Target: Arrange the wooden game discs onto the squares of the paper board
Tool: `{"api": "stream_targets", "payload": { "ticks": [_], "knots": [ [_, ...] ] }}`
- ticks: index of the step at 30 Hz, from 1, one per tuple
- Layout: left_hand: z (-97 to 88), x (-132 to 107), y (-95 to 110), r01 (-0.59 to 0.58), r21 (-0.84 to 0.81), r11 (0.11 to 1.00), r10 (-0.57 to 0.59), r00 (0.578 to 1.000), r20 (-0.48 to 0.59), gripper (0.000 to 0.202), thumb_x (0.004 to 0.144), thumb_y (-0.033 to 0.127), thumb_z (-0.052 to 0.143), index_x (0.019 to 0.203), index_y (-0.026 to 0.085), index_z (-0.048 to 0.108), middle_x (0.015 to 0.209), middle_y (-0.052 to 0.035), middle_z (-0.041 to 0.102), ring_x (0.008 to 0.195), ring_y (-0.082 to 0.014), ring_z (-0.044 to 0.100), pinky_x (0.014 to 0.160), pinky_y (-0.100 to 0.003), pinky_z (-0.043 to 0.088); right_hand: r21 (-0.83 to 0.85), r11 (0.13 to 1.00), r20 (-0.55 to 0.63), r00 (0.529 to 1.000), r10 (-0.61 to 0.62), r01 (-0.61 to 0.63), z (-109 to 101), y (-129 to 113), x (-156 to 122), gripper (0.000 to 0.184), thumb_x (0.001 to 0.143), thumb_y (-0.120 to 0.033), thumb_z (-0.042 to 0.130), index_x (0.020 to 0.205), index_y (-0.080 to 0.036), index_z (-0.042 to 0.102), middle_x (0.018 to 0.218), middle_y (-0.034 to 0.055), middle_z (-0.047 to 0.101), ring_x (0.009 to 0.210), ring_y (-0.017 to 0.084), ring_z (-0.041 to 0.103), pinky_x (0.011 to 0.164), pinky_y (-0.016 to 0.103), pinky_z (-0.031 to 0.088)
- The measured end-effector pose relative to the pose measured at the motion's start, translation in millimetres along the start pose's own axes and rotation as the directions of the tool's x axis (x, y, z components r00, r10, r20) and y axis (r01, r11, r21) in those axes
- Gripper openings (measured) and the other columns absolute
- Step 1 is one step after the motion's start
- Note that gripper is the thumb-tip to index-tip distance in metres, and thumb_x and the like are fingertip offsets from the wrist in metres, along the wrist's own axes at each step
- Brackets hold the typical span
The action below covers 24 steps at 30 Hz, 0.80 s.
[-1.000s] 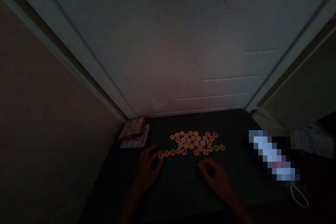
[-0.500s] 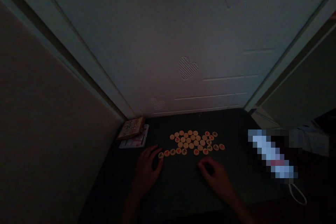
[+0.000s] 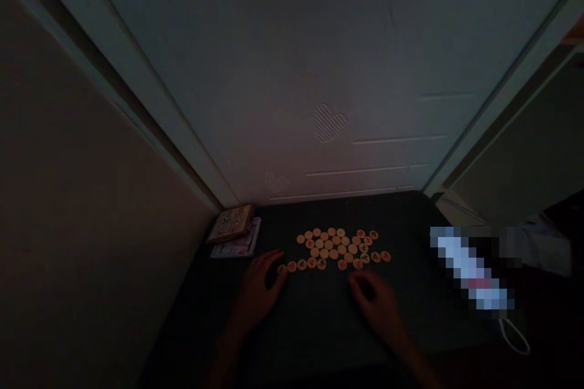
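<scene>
Dark tabletop (image 3: 314, 316) holds wooden game pieces (image 3: 335, 249) beside left hand (image 3: 258, 292), right hand (image 3: 376, 307).

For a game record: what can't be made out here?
Head view:
Markings on the round game pieces: too small and dim.
Object at right: pixelated blur hides it.
Printed box at back left: print too small.
Left hand, right hand: shadow hides whether fingers touch pieces.

The round game pieces (image 3: 333, 253) look like pale wood, smooth and matt, with red and dark marks on their faces. The dark tabletop (image 3: 410, 225) looks matt; its material is too dim to tell. At far left, the small box (image 3: 230, 224) looks like printed card, and the sheet (image 3: 238, 247) beneath it looks like paper. The far panel (image 3: 292, 73) looks smooth and painted, and the left wall (image 3: 91, 206) looks matt.
</scene>
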<state>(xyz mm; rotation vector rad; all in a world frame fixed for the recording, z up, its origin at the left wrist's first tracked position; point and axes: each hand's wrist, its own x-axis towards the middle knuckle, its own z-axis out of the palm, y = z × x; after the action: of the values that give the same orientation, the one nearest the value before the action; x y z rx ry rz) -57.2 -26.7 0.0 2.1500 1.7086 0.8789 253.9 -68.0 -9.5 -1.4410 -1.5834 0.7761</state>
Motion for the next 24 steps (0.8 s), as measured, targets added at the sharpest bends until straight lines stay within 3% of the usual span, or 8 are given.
{"api": "stream_targets", "payload": {
  "ticks": [11,17,24],
  "knots": [
    [16.7,85,5,-0.127,-0.065,0.99,0.137,0.974,0.181,0.026,0.093,0.038,0.06,0.113,0.026,0.071,0.116,-0.0044,0.073,0.11,-0.0246,0.066,0.099,-0.043,0.052,0.035,0.999,-0.022,1.0,0.0,0.001,-3,-6,0,0.025,0.098,-0.043,0.055,0.096,-0.022,0.071,0.092,0.0057,0.075,0.083,0.021,0.071,0.078,0.031,0.055],
    [18.1,93,4,-0.109,-0.067,0.992,0.12,0.972,0.204,0.024,0.088,0.041,0.066,0.106,0.027,0.074,0.102,-0.0034,0.076,0.095,-0.0243,0.069,0.087,-0.039,0.055,0.061,0.998,-0.026,1.0,0.01,-0.008,-3,-2,0,0.022,0.097,-0.04,0.056,0.098,-0.023,0.071,0.091,0.0046,0.075,0.083,0.021,0.071,0.076,0.03,0.055],
    [19.6,94,7,-0.047,-0.128,0.991,0.071,0.979,0.189,0.027,0.082,0.041,0.071,0.105,0.027,0.074,0.098,-0.0031,0.076,0.09,-0.0227,0.07,0.085,-0.038,0.056,0.055,0.998,-0.016,1.0,-0.006,0.007,-2,1,0,0.021,0.097,-0.037,0.056,0.097,-0.023,0.071,0.091,0.0042,0.075,0.083,0.02,0.071,0.077,0.029,0.054]
  ]
}}
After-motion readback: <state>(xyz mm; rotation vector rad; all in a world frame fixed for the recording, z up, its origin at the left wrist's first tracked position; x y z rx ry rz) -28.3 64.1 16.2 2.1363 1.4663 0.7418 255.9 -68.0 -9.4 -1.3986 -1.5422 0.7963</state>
